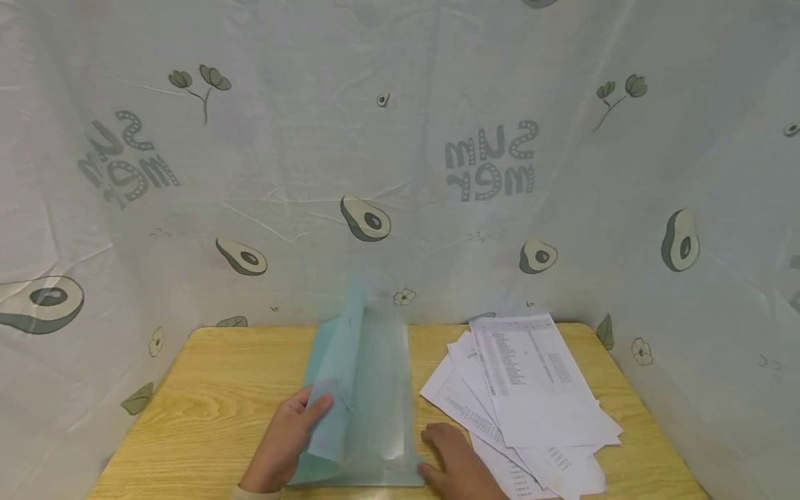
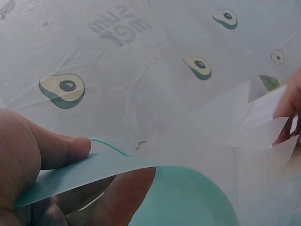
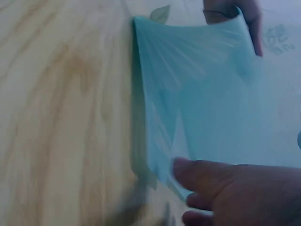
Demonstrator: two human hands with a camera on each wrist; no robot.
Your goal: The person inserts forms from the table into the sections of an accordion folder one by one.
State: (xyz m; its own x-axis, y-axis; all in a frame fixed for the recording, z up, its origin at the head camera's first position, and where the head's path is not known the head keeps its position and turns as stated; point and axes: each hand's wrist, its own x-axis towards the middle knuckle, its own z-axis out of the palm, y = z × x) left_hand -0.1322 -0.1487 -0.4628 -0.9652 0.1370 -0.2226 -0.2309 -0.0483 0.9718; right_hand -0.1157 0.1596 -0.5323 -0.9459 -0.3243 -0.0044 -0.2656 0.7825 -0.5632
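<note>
A translucent teal plastic folder (image 1: 381,389) lies partly opened on the table. My left hand (image 1: 281,434) grips its raised left cover (image 1: 331,423), which curls upward. In the left wrist view, the thumb (image 2: 61,148) lies above the cover's edge and the fingers beneath it. My right hand (image 1: 459,465) is at the folder's lower right corner, fingers loosely bent. In the right wrist view its thumb (image 3: 188,172) is near the folder edge; a firm hold does not show.
Printed paper sheets (image 1: 531,389) lie in an uneven, overlapping pile to the right of the folder. Under everything is a wood-grain table (image 1: 231,375). A pale curtain (image 1: 300,160) printed with avocados hangs behind the table and along its sides.
</note>
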